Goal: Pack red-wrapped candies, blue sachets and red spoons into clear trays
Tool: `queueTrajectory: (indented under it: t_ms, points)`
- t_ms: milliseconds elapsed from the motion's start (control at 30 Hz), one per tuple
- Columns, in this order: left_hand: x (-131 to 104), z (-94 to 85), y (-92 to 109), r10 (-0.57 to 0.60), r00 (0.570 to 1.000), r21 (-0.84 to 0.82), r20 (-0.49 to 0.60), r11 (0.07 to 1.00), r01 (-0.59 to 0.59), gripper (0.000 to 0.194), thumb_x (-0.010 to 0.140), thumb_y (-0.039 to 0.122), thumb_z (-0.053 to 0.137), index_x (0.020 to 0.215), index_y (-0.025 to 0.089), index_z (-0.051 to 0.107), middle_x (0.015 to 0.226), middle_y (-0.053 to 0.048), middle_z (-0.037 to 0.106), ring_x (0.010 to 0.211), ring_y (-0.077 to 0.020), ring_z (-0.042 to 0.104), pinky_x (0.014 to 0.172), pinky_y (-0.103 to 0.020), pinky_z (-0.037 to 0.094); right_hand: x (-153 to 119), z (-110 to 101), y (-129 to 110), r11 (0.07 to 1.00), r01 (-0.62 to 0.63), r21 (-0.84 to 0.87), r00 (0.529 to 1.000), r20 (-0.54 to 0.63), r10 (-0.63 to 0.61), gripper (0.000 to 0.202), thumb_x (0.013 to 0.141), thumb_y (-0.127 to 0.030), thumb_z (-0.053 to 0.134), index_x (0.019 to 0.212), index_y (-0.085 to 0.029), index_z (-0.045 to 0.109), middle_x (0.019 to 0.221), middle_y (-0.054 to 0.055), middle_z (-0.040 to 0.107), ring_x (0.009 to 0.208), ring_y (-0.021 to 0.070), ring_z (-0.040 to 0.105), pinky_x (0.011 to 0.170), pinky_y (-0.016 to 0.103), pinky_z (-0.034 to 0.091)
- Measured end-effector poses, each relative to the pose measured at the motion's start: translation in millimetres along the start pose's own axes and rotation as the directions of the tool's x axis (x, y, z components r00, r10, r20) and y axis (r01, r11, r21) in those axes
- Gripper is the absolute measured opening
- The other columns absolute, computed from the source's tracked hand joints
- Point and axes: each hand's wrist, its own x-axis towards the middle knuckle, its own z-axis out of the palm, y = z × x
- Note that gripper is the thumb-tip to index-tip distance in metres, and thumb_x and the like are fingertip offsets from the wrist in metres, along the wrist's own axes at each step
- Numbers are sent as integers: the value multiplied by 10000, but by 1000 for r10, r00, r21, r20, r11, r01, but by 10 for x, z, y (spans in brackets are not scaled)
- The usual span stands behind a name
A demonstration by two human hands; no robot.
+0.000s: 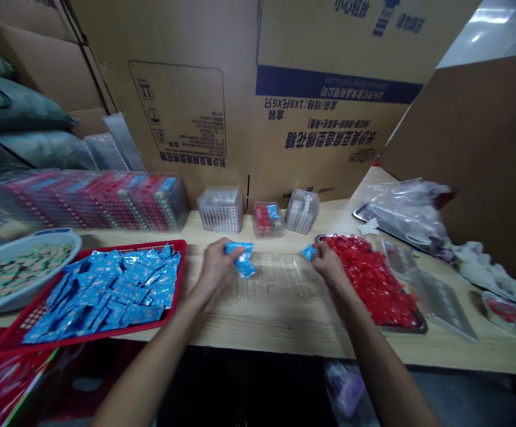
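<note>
My left hand is closed on small blue sachets, which stick out past the thumb to the right; it looks like two of them. Between the fingertips of my right hand is pinched another blue sachet. Both hands hover over clear plastic trays lying on the wooden table, blurred and hard to tell apart. To the left, a red basket holds a heap of similar blue sachets. Beside my right forearm, a metal tray is piled with red wrapped pieces.
Filled clear trays stand stacked at back left, near empty tray stacks and a partly filled tray. A pale basin holds striped pieces. Large cardboard boxes wall off the back. Plastic bags lie at right.
</note>
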Motion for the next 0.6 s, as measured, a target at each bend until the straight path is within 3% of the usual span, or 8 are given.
queueTrajectory:
  t_ms: [67, 133, 200, 300, 400, 500, 567, 600]
  points:
    - [113, 470, -16, -10, 999, 60, 49, 998, 7, 225, 738, 388, 708, 706, 184, 621, 618, 36, 586, 633, -152, 553, 590, -234, 399, -33, 93, 19, 997, 8, -79, 1000, -24, -10, 340, 774, -167, 542, 1068, -80, 689, 861, 130, 711, 830, 243, 662, 762, 301, 479]
    - [193, 786, -44, -8, 998, 90, 68, 996, 2, 176, 704, 319, 755, 719, 183, 644, 631, 35, 601, 645, -157, 561, 610, -240, 396, -92, 182, 30, 988, 34, -148, 999, -35, -39, 303, 785, -142, 525, 1019, -74, 706, 894, 154, 703, 864, 248, 647, 794, 313, 470]
    - [239, 961, -62, 4, 997, 101, 71, 995, -11, 149, 690, 278, 775, 719, 185, 663, 660, 21, 622, 668, -168, 573, 644, -256, 407, -165, 222, 39, 975, 75, -207, 995, -45, -86, 283, 799, -118, 511, 993, -68, 711, 952, 175, 686, 930, 250, 619, 839, 321, 456]
    - [279, 1034, -54, 27, 999, 109, 46, 994, -32, 95, 762, 232, 698, 680, 189, 675, 696, -13, 642, 716, -188, 593, 715, -286, 434, -280, 182, 11, 953, 140, -267, 985, -59, -161, 288, 825, -91, 485, 1003, -54, 708, 1036, 203, 645, 1020, 263, 572, 905, 344, 425]
    - [335, 902, -39, 43, 998, 102, -36, 994, -39, 158, 828, 202, 591, 717, 192, 702, 776, -46, 673, 821, -208, 618, 804, -306, 455, -398, 145, -113, 887, 367, -279, 928, 44, -370, 365, 823, -46, 455, 1104, -71, 687, 1083, 181, 624, 1045, 247, 551, 938, 331, 405]
    - [404, 526, -84, 29, 979, 61, -201, 998, -17, 256, 893, 232, 486, 989, 178, 717, 942, -63, 702, 898, -205, 631, 822, -303, 475, -531, 245, -293, 710, 662, -241, 748, 284, -600, 425, 796, -7, 457, 1138, -130, 678, 1144, 133, 620, 1065, 226, 531, 947, 309, 387]
    - [407, 192, -152, 5, 940, -24, -341, 1000, -15, 294, 888, 243, 480, 1079, 168, 691, 966, -55, 709, 862, -192, 641, 780, -287, 491, -622, 371, -398, 629, 731, -263, 675, 414, -611, 400, 799, -15, 470, 1111, -148, 683, 1187, 123, 611, 1075, 244, 514, 909, 324, 386]
    - [383, 32, -192, -8, 920, -63, -391, 998, -18, 285, 869, 237, 496, 1062, 165, 694, 940, -47, 713, 835, -188, 645, 763, -283, 498, -663, 435, -441, 608, 737, -294, 668, 454, -590, 384, 809, -26, 474, 1109, -149, 680, 1201, 126, 604, 1077, 259, 507, 885, 337, 386]
